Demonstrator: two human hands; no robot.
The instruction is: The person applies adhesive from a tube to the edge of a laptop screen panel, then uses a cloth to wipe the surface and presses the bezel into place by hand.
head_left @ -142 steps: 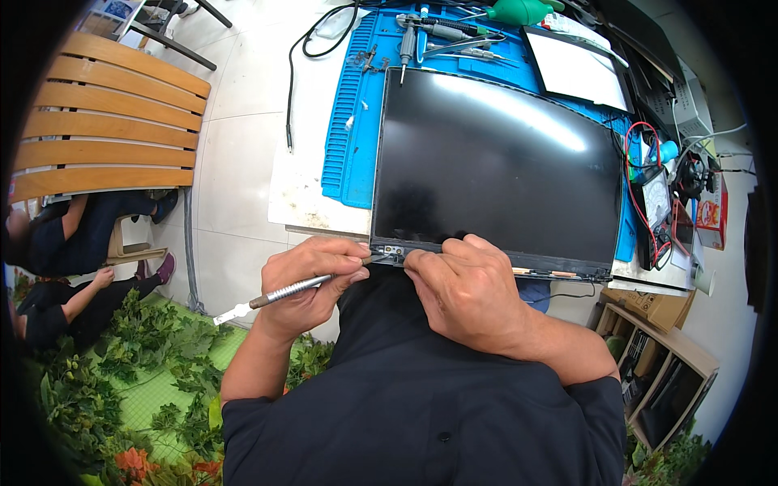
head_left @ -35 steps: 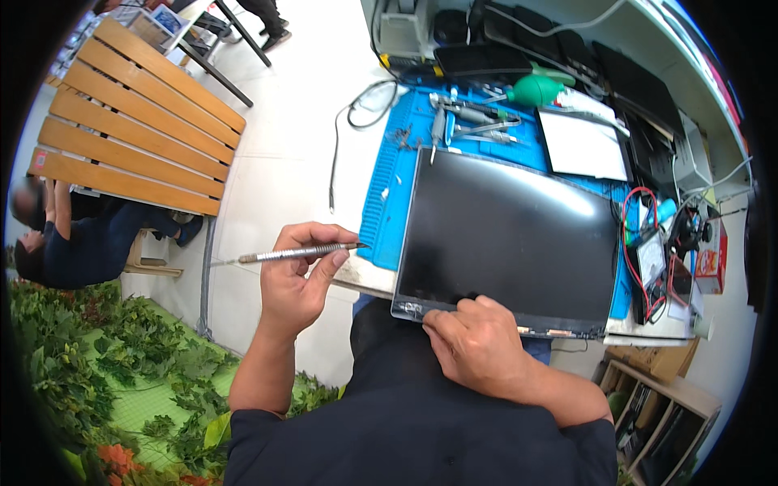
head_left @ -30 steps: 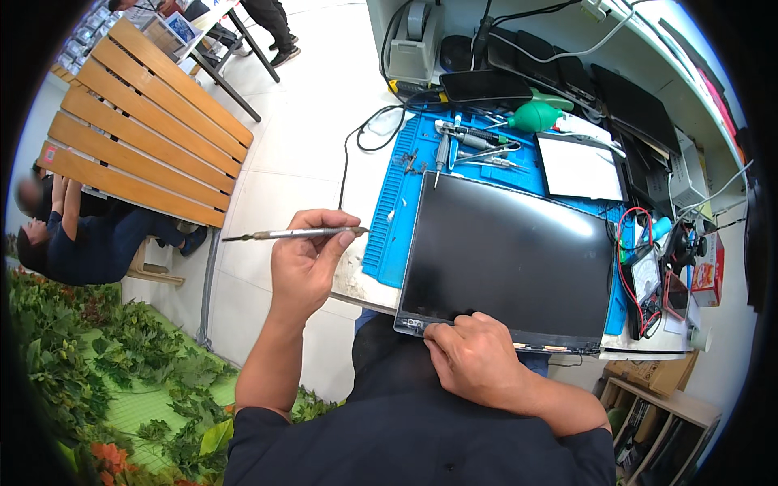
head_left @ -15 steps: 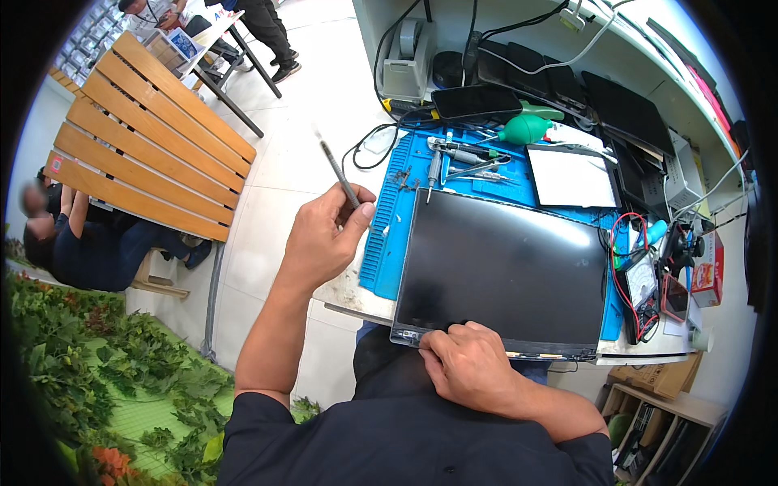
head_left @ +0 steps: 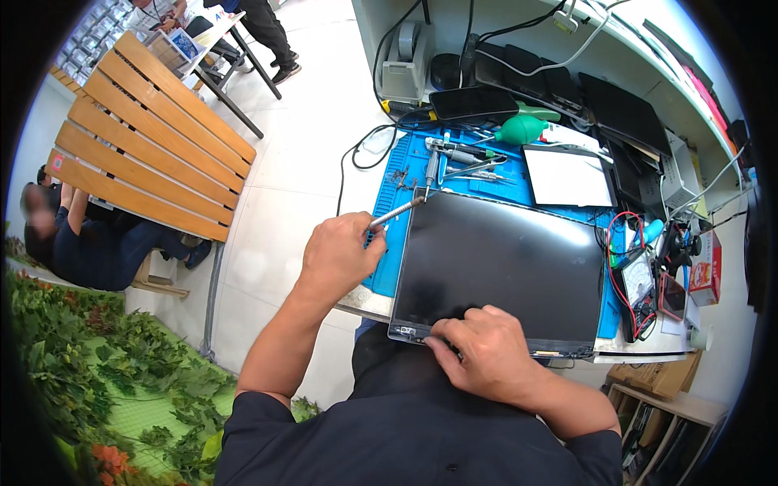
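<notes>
Head view: left hand (head_left: 339,257) closed round thin metal tool (head_left: 397,212) — tip at top-left corner of dark screen panel (head_left: 502,271). Panel lies flat on blue work mat (head_left: 405,174), near edge overhanging bench. Right hand (head_left: 478,356) pressed on panel's bottom edge — fingers curled, pinning it. Green bulb blower (head_left: 523,130) and white pad (head_left: 567,174) behind panel.

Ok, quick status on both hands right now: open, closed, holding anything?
Left hand: closed around a thin metal tool, tip toward the screen panel's top-left corner.
Right hand: holds nothing, fingers pressing the panel's near edge.
</notes>
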